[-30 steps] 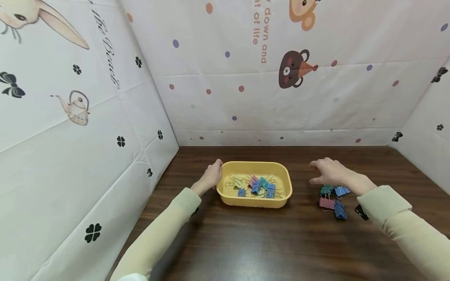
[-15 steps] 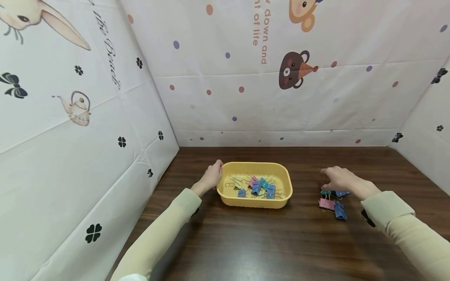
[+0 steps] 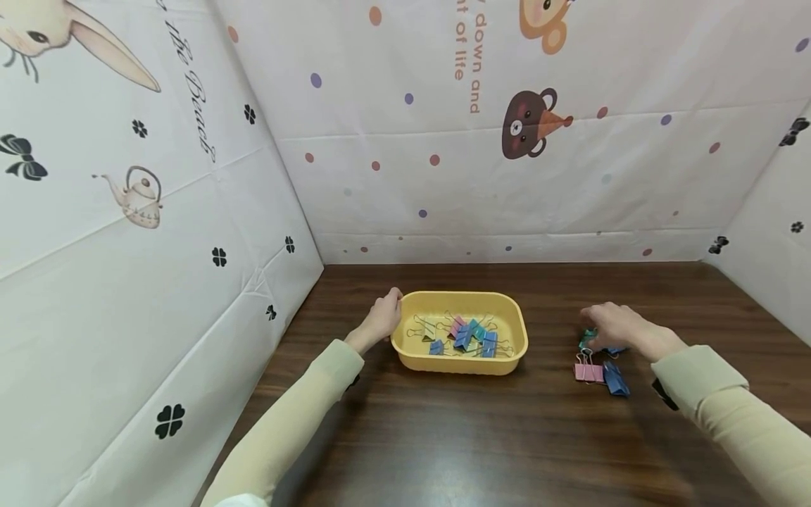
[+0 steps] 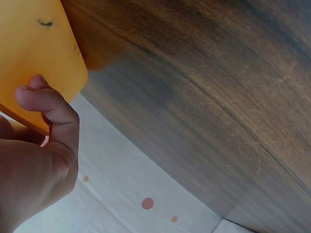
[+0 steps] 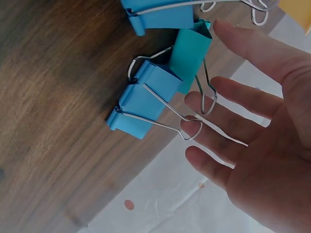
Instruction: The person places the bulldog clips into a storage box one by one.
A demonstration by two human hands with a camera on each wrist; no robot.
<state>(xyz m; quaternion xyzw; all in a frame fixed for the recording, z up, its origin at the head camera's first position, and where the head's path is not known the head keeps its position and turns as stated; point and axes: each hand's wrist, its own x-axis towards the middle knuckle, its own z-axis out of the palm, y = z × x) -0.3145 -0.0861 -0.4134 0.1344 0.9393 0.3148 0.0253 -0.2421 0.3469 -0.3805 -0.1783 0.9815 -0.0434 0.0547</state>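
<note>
Gripping one yellow tray [image 3: 456,365] (six or more binder clips [image 3: 462,336] inside) just below mid-frame with the curled left hand [image 3: 382,315]. Holding the right hand [image 3: 616,327] spread and empty by four loose clips [image 3: 589,372] at lower right: one pink, one green, two blue.

The right hand [image 5: 272,155] reaches in from the right edge, palm showing, its fingers [image 5: 248,97] spread and only slightly bent. Between thumb and index finger points a teal metal binder clip [image 5: 191,56] with wire handles; whether skin touches the wire is unclear. Against its lower-left side lies a light-blue metal binder clip [image 5: 150,97], wire loop towards the fingertips. Another blue metal binder clip [image 5: 165,17] is cut off above. Beneath is a dark brown wood-grain bench [image 5: 58,73], bordered by white dotted sheeting [image 5: 165,194].
</note>
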